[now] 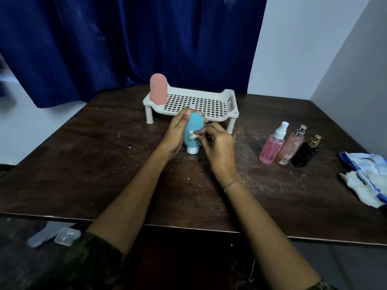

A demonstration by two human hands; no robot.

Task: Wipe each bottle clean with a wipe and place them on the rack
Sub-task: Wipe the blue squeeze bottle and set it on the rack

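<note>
While the left hand (pixel 178 132) wraps fingers & thumb round the blue bottle (pixel 194 124), the right hand (pixel 217 147) pinches a small white wipe (pixel 193 136) btwn thumb & fingertips, pressed to the bottle's near side. Thin red thread bracelet (pixel 233 183) on the right wrist. Bottle is held roughly upright w/ its white cap (pixel 192 150) pointing down, at or just above the desk (pixel 83 164); can't tell if it touches. It sits abt mid-desk, just in front of the rack (pixel 199 103).

Rack is white plastic, perforated top, short legs, standing near the desk's far edge. One pink bottle (pixel 158 88) stands upright on the rack's far left corner.

Toward the desk's right side, 3 more bottles stand close together in a row: a pink spray bottle (pixel 272 147) w/ white nozzle, a pale pink perfume bottle (pixel 290 147) w/ silver top, and a black bottle (pixel 305 153) w/ gold top. At the right edge lies a blue & white wipe pack (pixel 364 176) w/ loose wipes. Desk top is dark wood w/ pale specks. Blue curtain (pixel 125 38) hangs behind.
</note>
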